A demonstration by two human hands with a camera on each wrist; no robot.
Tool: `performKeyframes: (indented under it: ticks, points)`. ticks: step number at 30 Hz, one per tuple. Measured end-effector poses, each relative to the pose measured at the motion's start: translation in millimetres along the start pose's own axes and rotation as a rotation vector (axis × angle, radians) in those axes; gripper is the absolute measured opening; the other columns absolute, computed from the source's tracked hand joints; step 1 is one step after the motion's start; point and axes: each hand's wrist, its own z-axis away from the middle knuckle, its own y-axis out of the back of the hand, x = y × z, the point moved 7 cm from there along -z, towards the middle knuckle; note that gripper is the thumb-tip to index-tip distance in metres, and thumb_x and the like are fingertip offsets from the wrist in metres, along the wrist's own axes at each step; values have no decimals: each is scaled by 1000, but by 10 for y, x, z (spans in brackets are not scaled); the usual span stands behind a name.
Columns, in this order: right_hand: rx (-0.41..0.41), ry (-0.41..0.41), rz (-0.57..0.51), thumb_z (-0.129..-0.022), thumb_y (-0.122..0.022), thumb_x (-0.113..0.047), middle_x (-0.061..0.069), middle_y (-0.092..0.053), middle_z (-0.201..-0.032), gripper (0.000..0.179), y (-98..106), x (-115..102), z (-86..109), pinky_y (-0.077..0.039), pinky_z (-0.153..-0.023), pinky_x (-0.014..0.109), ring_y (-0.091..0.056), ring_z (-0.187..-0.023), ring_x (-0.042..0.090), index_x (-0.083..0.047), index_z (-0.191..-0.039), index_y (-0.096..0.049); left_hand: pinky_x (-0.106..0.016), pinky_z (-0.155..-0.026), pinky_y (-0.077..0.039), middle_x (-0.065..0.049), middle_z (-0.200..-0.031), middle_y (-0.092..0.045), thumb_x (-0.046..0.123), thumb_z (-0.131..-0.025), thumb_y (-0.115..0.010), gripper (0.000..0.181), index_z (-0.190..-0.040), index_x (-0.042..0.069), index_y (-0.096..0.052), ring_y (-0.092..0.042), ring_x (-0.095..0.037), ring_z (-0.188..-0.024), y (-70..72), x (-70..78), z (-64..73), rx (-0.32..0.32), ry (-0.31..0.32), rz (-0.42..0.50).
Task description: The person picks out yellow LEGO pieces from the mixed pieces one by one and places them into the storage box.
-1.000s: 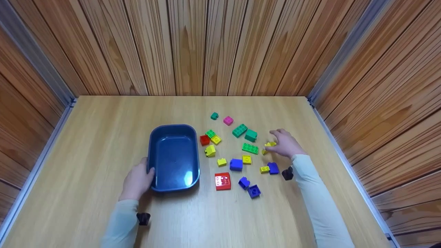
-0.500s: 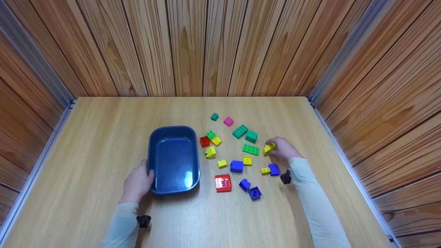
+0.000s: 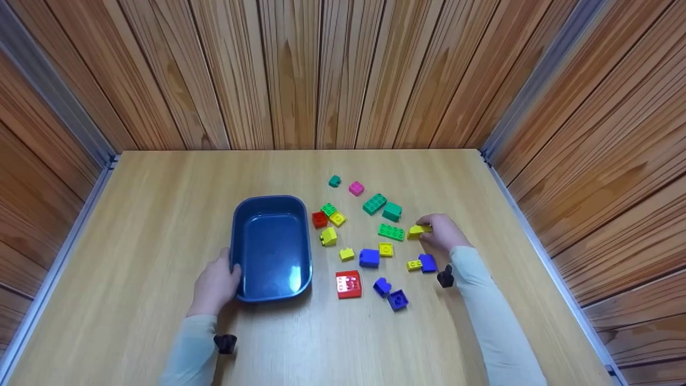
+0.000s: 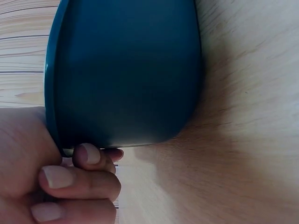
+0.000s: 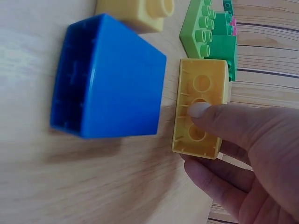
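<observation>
1. Left hand [image 3: 214, 281] grips rim of blue tray [image 3: 271, 298], near side edge; thumb at the rim, other fingers curled on the outside in left wrist view
2. Blue tray sits on wooden table [image 3: 300, 351], left of the bricks, glare spot on its floor
3. Right hand [image 3: 444, 233] pinches long yellow brick [image 3: 418, 231]; thumb on hollow underside, other fingers on the far side
4. Long yellow brick is at right end of the spread, turned on its side; round tubes of underside show in right wrist view; contact with table, cannot tell
5. Flat green brick [image 3: 391, 232] just left of it, studs up
6. Beyond: two dark green bricks side by side, then pink brick [image 3: 356, 188] and small dark green brick [image 3: 334, 181] farthest back
7. Nearer than right hand: blue block [image 3: 427, 262] with small yellow piece [image 3: 414, 265] right beside it; touching or not, cannot tell
8. By the tray: red brick [image 3: 320, 219], small green brick [image 3: 328, 209] and yellow square [image 3: 337, 219] bunched together
9. Near side: big red block [image 3: 349, 284], studs up; two dark blue bricks to its right, close together
10. Pale sleeves on both arms; wood-panel wall [image 3: 300, 75] behind table
</observation>
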Motion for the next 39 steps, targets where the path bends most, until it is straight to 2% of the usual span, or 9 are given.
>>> performKeyframes:
  ticks: [10,20,25,29,32,39]
  points:
    - [-12,-48,-32,-89,-64,-3,13,-62,-117,30,17,9,37,-43,-96,50,-56,-109,32,-4,-119,-65,-43,-74,-51,-33,-124,-53,21,-101,-41,57,-146,-8,-22,-60,-32,-93,-28,-5,-6,-29,24,24]
    - [-12,-33,-33,-89,-66,-5,12,-63,-115,29,14,-39,31,-44,-95,49,-57,-106,31,-5,-118,-66,-37,-67,-50,-30,-120,-56,23,-102,-41,58,-147,-7,-20,-60,-30,-89,-1,-40,-2,-53,42,39]
    - [-13,-56,-58,-89,-66,-5,10,-64,-113,28,26,-38,32,-45,-94,48,-58,-104,29,-8,-116,-67,-42,-73,-50,-32,-125,-52,21,-101,-41,57,-147,-7,-21,-59,-33,-93,3,-20,-2,-41,31,36]
    - [-3,-44,-31,-89,-66,-6,12,-64,-114,28,91,-99,18,-45,-94,48,-57,-105,30,-6,-117,-67,-52,-86,-48,-35,-129,-49,19,-100,-42,56,-145,-10,-24,-57,-42,-106,9,12,-6,-10,-2,18]
    - [13,-27,1,-89,-67,-7,12,-64,-115,29,168,-197,4,-44,-95,48,-57,-106,31,-6,-118,-66,-57,-92,-42,-36,-131,-46,17,-100,-42,55,-143,-12,-25,-52,-45,-114,12,23,-9,3,-16,9]
    - [18,21,20,-89,-68,-10,12,-64,-115,31,299,-540,-56,-46,-93,46,-59,-104,29,-5,-119,-65,-56,-92,-43,-36,-132,-45,17,-100,-42,56,-144,-12,-24,-54,-43,-113,15,20,-15,-3,-19,16]
